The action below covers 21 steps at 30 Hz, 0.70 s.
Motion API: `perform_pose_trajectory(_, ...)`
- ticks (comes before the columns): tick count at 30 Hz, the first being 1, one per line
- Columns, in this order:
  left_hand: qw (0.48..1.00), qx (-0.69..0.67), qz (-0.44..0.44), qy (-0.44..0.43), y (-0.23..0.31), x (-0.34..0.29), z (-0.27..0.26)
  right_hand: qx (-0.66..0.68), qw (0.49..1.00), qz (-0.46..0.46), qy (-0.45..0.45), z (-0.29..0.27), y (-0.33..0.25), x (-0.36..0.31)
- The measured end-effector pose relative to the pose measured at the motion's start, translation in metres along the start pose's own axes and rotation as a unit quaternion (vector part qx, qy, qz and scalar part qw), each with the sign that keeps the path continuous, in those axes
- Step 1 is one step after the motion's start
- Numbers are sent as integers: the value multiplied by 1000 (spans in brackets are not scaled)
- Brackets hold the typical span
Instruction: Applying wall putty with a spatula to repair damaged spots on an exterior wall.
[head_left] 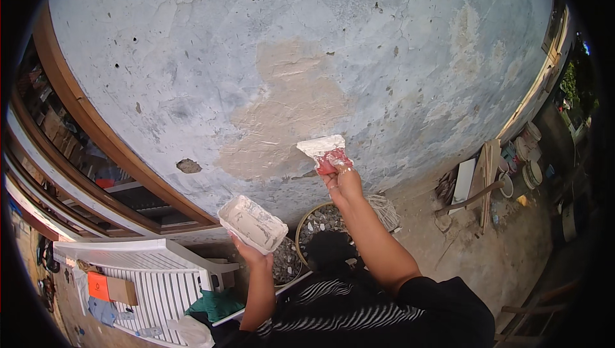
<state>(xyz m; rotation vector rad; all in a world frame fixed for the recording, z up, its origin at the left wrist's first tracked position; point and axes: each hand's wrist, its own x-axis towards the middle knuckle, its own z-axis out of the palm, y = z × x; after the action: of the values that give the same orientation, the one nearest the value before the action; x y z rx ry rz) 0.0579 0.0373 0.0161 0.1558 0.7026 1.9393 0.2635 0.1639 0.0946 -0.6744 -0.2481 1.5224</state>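
Note:
My right hand [344,185] is closed round the red handle of a putty knife [328,149], whose wide blade is coated in whitish filler. The blade is at the lower right edge of a beige filler patch [288,105] on the pale blue wall [192,47]; whether it touches the wall I cannot tell. Lower and to the left, my left hand [253,253] grips a shallow rectangular tub [253,223], smeared with filler and tilted toward me. Its fingers are partly hidden beneath the tub. A small hole [188,166] shows in the wall left of the patch.
A white slatted bench [160,271] stands lower left, bearing an orange box [98,286] and a green cloth [216,305]. Round containers of stones [318,223] sit below my hands. Wooden planks [489,181] and several buckets [532,172] are at right. A brown-framed window [96,117] borders the wall.

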Motion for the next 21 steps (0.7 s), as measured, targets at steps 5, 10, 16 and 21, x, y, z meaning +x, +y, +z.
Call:
perform_pose_trajectory(5,1000,-7,-14,-5,-4,0,4,-32,998,37,48,-31,22,-2)
perform_pose_trajectory(10,1000,-2,-7,-4,-7,5,1,-112,993,29,17,18,43,16)
perform_pose_trajectory(16,1000,-6,-3,-7,-5,3,5,-105,993,47,-35,49,35,27)
perform_pose_trajectory(21,1000,-3,-7,2,-3,4,2,-88,994,35,-61,19,26,-11)
